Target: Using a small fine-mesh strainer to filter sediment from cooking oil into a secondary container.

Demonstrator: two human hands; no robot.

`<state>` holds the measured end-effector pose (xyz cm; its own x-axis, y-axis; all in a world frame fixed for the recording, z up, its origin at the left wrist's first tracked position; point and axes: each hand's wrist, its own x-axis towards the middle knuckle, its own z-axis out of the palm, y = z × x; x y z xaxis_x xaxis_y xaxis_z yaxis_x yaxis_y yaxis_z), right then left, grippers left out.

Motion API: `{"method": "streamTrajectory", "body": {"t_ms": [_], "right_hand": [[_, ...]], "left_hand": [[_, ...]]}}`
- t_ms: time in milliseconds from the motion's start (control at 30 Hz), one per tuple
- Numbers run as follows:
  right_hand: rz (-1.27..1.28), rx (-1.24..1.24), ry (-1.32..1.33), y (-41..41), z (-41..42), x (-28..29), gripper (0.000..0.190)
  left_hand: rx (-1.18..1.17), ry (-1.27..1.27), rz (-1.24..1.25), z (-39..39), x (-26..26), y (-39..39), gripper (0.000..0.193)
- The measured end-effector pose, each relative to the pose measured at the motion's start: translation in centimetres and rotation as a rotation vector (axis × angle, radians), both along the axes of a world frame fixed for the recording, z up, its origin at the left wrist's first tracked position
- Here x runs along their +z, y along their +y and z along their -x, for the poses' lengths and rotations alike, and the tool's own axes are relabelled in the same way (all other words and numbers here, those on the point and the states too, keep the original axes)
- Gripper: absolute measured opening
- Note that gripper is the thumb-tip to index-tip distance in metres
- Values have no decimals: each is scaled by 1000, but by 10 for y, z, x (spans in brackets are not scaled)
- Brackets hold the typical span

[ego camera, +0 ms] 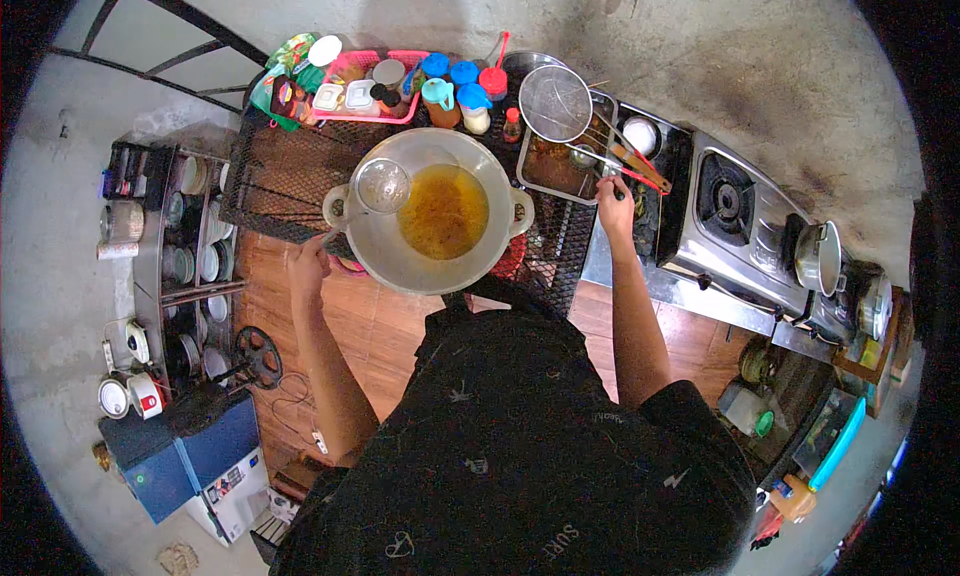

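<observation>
A wide metal wok [367, 253] with two loop handles stands before me, holding yellow-brown liquid [442, 212] that looks like oil. My left hand [309, 267] grips the handle of a skimmer [383, 187], whose round bowl hangs over the wok's left side. To the right, my right hand [616, 212] is closed around a thin dark-ended handle, which appears to belong to the ladle [583, 156]. That ladle's bowl is over a rectangular metal tray [555, 190]. A round mesh strainer [556, 103] and tongs with red grips [641, 177] rest across the tray.
Behind the wok are a pink basket [367, 117] of containers, blue-lidded jars [474, 107] and a small sauce bottle [511, 125]. A gas stove [726, 190] with a pot [819, 257] stands right. At left is a dish rack [196, 223]. Mesh tabletop [277, 171] surrounds the wok.
</observation>
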<state>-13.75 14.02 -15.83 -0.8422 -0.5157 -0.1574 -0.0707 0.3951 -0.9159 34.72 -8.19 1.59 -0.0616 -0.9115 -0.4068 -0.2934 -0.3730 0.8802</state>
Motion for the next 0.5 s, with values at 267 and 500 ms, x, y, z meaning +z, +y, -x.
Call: {"method": "streamTrajectory", "body": {"t_ms": [267, 500], "right_hand": [[95, 27, 69, 8, -14, 29, 23], [-75, 172, 354, -4, -22, 38, 19]], "left_hand": [[16, -9, 50, 7, 12, 0, 20], [-40, 3, 53, -16, -10, -3, 23]]}}
